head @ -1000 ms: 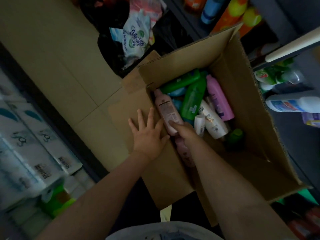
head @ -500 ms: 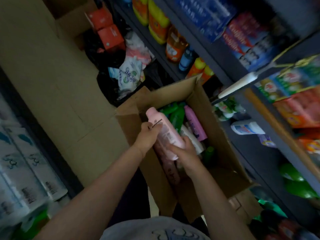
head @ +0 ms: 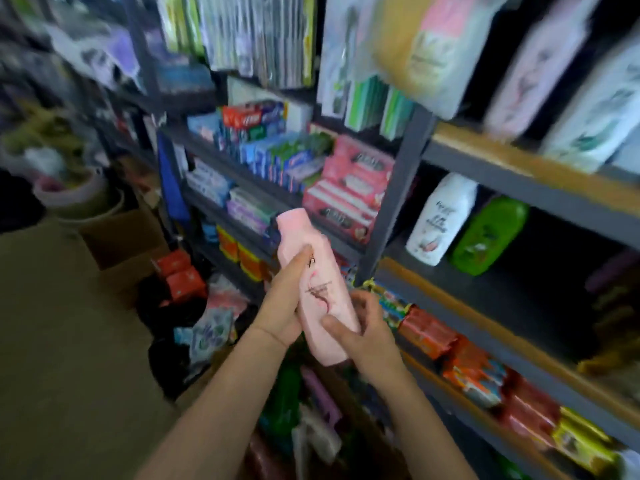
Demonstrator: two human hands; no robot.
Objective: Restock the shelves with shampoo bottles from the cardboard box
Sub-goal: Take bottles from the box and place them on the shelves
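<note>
The person holds a pink shampoo bottle (head: 313,285) up in front of the shelves (head: 398,202), cap end pointing far and up. The left hand (head: 282,306) wraps its fingers around the left side of the bottle. The right hand (head: 363,327) grips the lower part, thumb across the front. On the shelf to the right stand a white bottle (head: 440,220) and a green bottle (head: 486,235), touching each other.

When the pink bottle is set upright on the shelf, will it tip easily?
Probably somewhat: the pink bottle looks tall and narrow. Both the left hand and right hand grip it, perhaps suggesting a smooth, slippery surface. It seems rigid.
</note>
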